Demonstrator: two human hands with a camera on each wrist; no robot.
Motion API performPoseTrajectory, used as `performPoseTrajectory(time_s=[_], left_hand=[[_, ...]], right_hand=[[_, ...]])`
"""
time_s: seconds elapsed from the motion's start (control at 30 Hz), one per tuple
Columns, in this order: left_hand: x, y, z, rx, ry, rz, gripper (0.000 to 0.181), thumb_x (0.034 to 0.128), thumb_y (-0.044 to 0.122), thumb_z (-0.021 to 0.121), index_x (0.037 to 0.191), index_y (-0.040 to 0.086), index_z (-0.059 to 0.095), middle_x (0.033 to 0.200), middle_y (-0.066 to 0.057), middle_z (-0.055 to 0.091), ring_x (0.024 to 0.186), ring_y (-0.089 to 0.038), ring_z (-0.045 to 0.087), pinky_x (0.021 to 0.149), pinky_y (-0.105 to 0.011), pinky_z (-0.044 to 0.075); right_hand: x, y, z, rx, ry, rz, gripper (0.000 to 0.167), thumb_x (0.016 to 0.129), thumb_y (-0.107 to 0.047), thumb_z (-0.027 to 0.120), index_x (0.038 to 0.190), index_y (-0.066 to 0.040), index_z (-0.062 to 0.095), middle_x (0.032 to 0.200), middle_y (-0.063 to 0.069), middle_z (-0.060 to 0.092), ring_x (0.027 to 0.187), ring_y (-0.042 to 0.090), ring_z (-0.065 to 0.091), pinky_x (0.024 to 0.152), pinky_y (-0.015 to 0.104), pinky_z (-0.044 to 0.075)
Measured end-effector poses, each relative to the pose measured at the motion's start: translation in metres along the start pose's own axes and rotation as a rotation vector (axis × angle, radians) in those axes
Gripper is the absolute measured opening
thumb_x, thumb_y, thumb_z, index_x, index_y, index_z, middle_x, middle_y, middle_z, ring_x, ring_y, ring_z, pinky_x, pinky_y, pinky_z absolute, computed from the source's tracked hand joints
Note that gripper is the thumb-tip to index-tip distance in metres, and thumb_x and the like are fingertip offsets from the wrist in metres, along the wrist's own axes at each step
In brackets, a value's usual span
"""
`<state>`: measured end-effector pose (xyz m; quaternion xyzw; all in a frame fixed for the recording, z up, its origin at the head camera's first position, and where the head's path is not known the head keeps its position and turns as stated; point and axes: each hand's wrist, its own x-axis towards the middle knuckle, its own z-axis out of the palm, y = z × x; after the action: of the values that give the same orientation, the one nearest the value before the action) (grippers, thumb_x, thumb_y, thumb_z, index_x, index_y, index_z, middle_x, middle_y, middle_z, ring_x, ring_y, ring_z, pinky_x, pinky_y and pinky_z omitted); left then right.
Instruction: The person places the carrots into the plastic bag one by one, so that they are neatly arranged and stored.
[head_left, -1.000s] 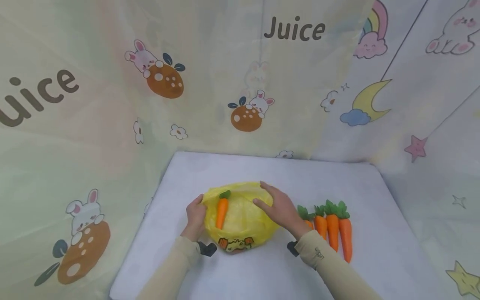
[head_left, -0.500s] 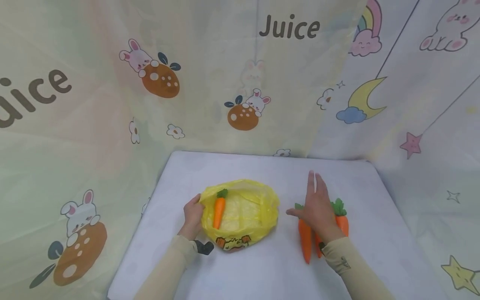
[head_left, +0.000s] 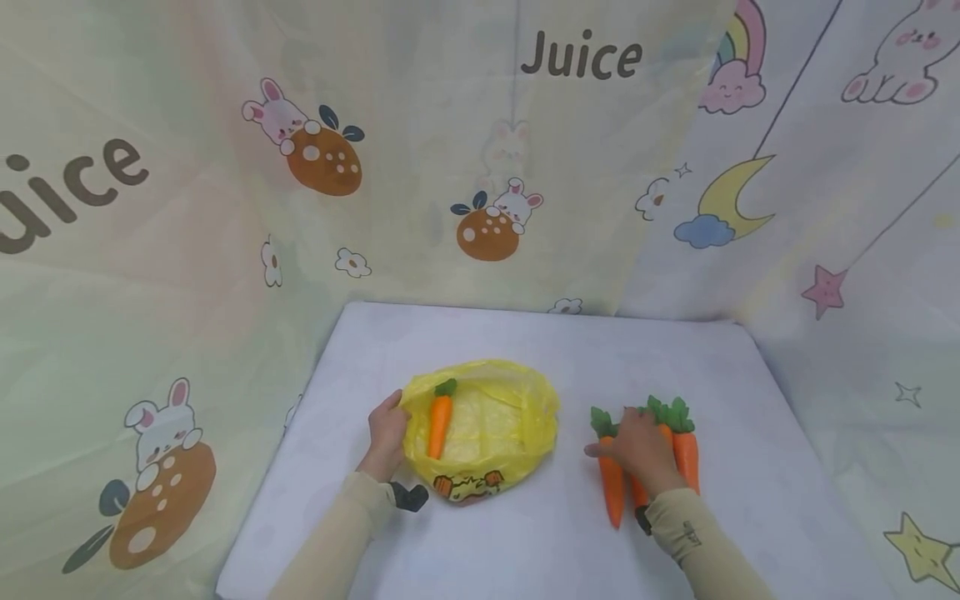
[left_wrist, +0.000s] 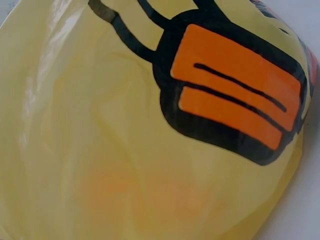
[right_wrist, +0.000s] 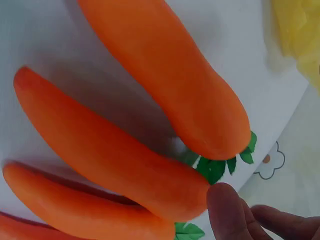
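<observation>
A yellow plastic bag lies on the table with its mouth spread wide; one carrot with a green top is inside. My left hand grips the bag's left rim. Off to the right, several carrots lie side by side, and my right hand is over the middle ones near their leafy ends. In the right wrist view the thumb touches the top end of a carrot; the fingers' hold on it is partly hidden. Bag plastic fills the left wrist view.
The white table stands against hanging curtains printed with rabbits, a moon and stars. The bag lies left of the loose carrots, with a strip of table between them.
My right hand has left the bag's right rim and moved right to the carrots, where its raised, spread fingers have come down. The left hand still holds the bag.
</observation>
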<state>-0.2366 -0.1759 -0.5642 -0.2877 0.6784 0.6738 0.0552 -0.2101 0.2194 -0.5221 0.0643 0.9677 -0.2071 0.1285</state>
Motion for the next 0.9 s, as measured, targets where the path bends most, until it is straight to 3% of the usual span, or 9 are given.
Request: performPoseTrajectory(time_s=[0.13,0.3,0.6,0.83,0.9], left_hand=[[-0.001,0.0,0.0,-0.002,0.0,-0.001,0.065,0.0933,-0.001,0.037,0.158,0.006,0.033,0.164,-0.016,0.027,0.148,-0.036,0.028,0.119,-0.051,0.027],[-0.001,0.0,-0.001,-0.015,0.009,-0.01,0.065,0.0931,-0.001,0.038,0.158,0.007,0.034,0.164,-0.016,0.028,0.147,-0.036,0.029,0.119,-0.051,0.028],[-0.002,-0.002,-0.001,-0.011,0.0,-0.001,0.064,0.0935,-0.001,0.037,0.157,0.004,0.034,0.163,-0.017,0.028,0.148,-0.037,0.027,0.119,-0.052,0.026],[-0.001,-0.003,-0.002,-0.022,-0.008,0.007,0.065,0.0927,-0.002,0.037,0.157,0.003,0.032,0.164,-0.018,0.027,0.148,-0.038,0.027,0.119,-0.052,0.026],[0.0,-0.003,-0.001,-0.025,-0.006,0.002,0.065,0.093,-0.002,0.037,0.157,0.003,0.033,0.163,-0.018,0.027,0.148,-0.037,0.028,0.119,-0.052,0.027]], right_hand=[[-0.002,0.002,0.005,0.023,-0.04,0.027,0.075,0.072,-0.042,0.088,0.113,0.012,0.056,0.091,0.017,0.06,0.075,0.029,0.055,0.068,0.042,0.054],[-0.001,0.003,0.013,0.026,-0.043,0.034,0.058,0.073,-0.034,0.088,0.101,0.007,0.057,0.081,0.012,0.055,0.071,0.027,0.052,0.061,0.036,0.05],[0.004,0.005,0.034,-0.044,-0.014,-0.012,0.06,0.076,-0.018,0.085,0.114,0.016,0.054,0.092,0.019,0.06,0.078,0.031,0.056,0.08,0.05,0.056],[0.006,0.005,0.048,-0.088,-0.025,-0.022,0.066,0.082,-0.011,0.076,0.132,0.021,0.047,0.118,0.034,0.058,0.098,0.041,0.058,0.094,0.059,0.051],[0.008,0.004,0.05,-0.08,-0.027,-0.028,0.064,0.082,-0.012,0.077,0.13,0.02,0.049,0.115,0.032,0.06,0.097,0.04,0.058,0.093,0.058,0.051]])
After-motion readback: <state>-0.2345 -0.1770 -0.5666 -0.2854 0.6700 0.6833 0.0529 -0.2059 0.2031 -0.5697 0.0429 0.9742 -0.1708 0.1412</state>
